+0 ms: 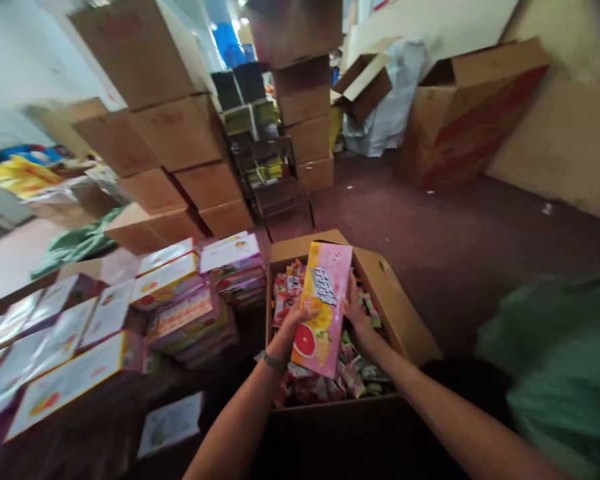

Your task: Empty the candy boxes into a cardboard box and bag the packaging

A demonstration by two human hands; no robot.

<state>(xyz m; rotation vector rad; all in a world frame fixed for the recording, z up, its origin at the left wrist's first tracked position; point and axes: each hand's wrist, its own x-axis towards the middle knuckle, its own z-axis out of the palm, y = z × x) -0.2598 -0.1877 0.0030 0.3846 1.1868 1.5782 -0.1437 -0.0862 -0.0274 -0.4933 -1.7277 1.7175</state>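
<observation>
Currently, a pink-and-yellow carton [325, 327] is clamped between left hand [297, 319] and right hand [359, 323], above wrapped packets [287, 285] in an open cardboard box [405, 303]. Step, as judged: positioning the carton. The next move likely calls for steady, two-sided support.

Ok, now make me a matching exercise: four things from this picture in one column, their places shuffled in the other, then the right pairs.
Things:
1. Pink-and-yellow box
2. Small wrapped packets
3. Wristband
4. Chair

Places:
A. Loose inside the open carton
B. Beyond that carton, beside stacked cartons
C. Held between the left hand and right hand
D. Around the left wrist

Pairs: 1-C, 2-A, 3-D, 4-B
</observation>
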